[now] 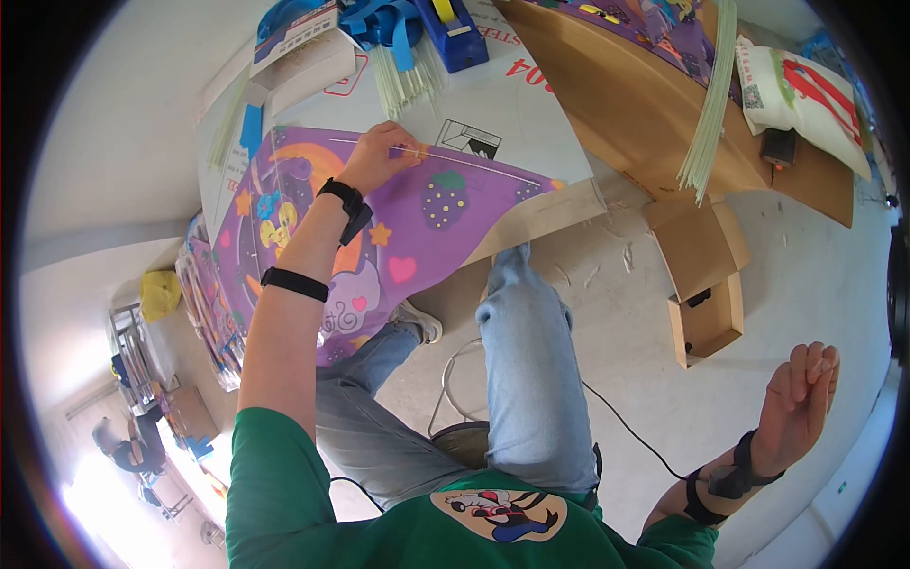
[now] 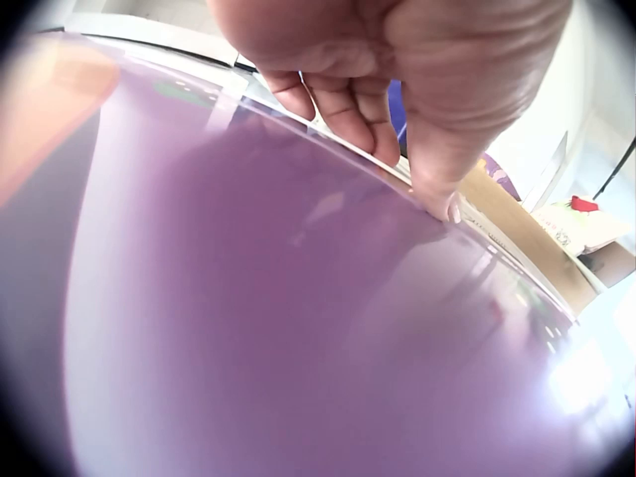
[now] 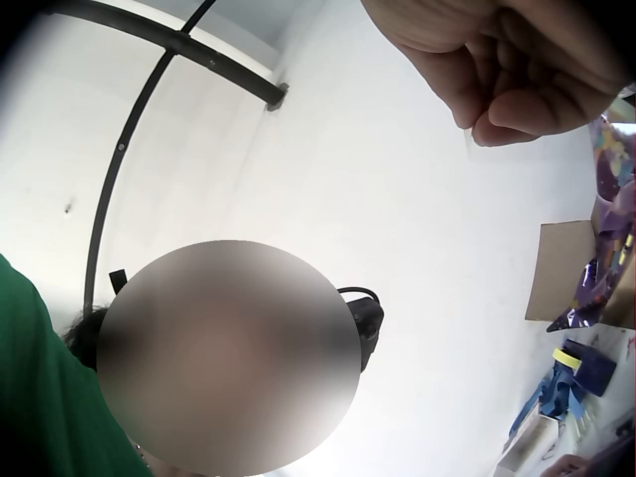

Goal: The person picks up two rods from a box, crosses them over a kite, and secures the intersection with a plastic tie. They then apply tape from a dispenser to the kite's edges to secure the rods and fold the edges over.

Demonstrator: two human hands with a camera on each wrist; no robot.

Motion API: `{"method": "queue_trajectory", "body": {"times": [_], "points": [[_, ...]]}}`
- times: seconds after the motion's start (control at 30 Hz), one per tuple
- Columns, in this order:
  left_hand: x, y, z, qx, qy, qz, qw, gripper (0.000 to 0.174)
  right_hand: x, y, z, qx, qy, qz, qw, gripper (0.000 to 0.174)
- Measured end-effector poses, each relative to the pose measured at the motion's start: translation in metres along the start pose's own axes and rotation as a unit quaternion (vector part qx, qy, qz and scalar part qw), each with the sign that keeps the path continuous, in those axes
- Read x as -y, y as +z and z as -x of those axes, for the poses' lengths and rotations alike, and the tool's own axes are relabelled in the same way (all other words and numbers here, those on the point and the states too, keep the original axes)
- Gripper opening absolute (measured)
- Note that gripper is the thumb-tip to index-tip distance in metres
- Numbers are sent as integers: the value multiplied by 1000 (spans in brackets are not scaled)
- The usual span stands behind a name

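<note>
A purple printed sheet (image 1: 427, 204) lies over the board's near part and hangs off its front edge. Along its far edge runs a thin white rod (image 1: 493, 169). My left hand (image 1: 379, 156) pinches the sheet's edge at the rod; the left wrist view shows the thumb and fingers of this hand (image 2: 397, 89) on the edge of the glossy purple sheet (image 2: 278, 258). Raised off to the right, away from the sheet, my right hand (image 1: 801, 398) has thumb and fingertips together. In the right wrist view a faint clear strip (image 3: 497, 149) shows beneath the fingertips of this hand (image 3: 507, 70).
Behind the sheet on the white board (image 1: 540, 123) are an open box (image 1: 308, 71), blue ribbon (image 1: 384, 24), pale sticks (image 1: 408, 90) and a blue tape dispenser (image 1: 455, 43). More pale sticks (image 1: 709, 123) and a white bag (image 1: 801, 104) stand right. An open carton (image 1: 706, 322) is on the floor.
</note>
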State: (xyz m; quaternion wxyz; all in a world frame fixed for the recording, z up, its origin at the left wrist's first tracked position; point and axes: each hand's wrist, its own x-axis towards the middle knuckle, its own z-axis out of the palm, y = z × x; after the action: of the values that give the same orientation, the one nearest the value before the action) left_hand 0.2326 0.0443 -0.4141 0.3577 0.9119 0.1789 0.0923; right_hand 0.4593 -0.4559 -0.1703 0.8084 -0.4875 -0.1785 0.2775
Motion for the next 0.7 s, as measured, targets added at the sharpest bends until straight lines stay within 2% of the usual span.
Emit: {"method": "queue_trajectory", "body": {"times": [0.07,0.13,0.53,0.7], "points": [[0,1,0,2,8,-8,1000,18,0,1,1,-3,-1,1,1000,5],[1,1,1,7,-21,36,999,19,0,2,1,-15,0,0,1000,5],[-2,-1,0,7,0,-9,1000,20,0,3,2,-14,1,2,1000,6],[3,1,-1,5,2,20,1000,20,1,1,2,-10,-1,14,1000,5]]}}
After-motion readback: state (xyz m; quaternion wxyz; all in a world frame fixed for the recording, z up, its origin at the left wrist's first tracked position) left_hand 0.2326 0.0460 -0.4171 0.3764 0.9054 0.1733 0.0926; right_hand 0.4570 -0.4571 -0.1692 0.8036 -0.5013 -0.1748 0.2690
